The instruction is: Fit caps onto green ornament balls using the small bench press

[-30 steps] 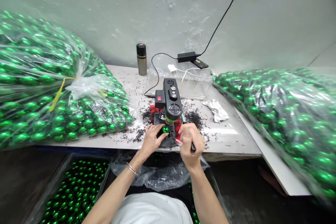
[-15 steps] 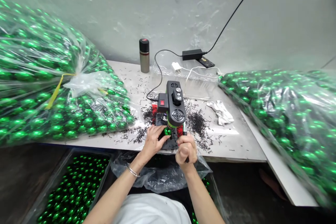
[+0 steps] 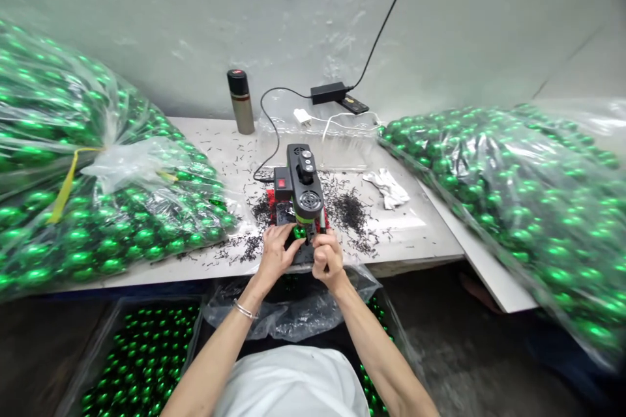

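Observation:
A small black bench drill [image 3: 307,176] with two round fan grilles and a red switch stands at the table's front edge. Below its drill head sits a shiny green ball [image 3: 299,232], pinched between the thumb and fingers of my left hand [image 3: 274,253]. My right hand [image 3: 328,257] is closed around the drill's lever [image 3: 322,221] on the right side; the fingers hide most of the lever's lower part. Where the ball meets the drill tip cannot be made out.
Black shavings [image 3: 351,210] lie around the drill. Big clear bags of green balls stand left [image 3: 141,221] and right [image 3: 489,163]. Behind are a flask [image 3: 241,104], power adapter [image 3: 328,92] and white gloves [image 3: 386,189]. Below is a tub of balls [image 3: 141,345].
The view has turned to the right, so everything sits further left in it. My left hand still pinches the ball. My right hand stays on the lever, its wrist slightly turned.

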Available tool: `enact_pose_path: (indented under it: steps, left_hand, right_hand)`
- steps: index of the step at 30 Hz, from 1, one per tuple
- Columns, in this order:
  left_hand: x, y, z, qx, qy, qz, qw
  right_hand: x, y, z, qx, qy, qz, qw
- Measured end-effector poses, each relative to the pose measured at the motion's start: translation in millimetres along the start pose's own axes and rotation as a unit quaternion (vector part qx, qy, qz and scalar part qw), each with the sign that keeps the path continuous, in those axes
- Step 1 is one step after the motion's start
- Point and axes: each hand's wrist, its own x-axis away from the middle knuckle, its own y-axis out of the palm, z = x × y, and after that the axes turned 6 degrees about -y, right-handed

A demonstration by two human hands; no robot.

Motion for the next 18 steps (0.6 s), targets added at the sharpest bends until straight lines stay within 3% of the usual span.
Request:
enact_pose_path:
  steps: [3,8,11,14,18]
  left_hand:
    - [-2.4,0.0,2.4,0.002,-0.005,0.005,1.000]
    - [4.3,-7.8,6.7,0.029,-0.006,0.018,0.999]
    - [29.9,-21.7,5.0,0.058,0.012,0.024,0.998]
    - [68.3,-31.5,-5.7,0.062,0.026,-0.035,0.997]
    - [108.9,-24.6,-28.5,0.050,-0.005,-0.097,0.994]
  right_hand:
    - [-22.2,-9.5,-15.2,-0.035,-0.012,0.083,0.996]
    - [-82.0,-32.2,-45.7,-0.068,0.114,0.124,0.983]
    - [-99.3,-38.4,-53.5,-0.080,0.131,0.115,0.982]
    - [-97.4,-37.0,-54.3,-0.083,0.119,0.119,0.982]
    - [-89.0,-33.3,-52.6,-0.082,0.115,0.127,0.982]
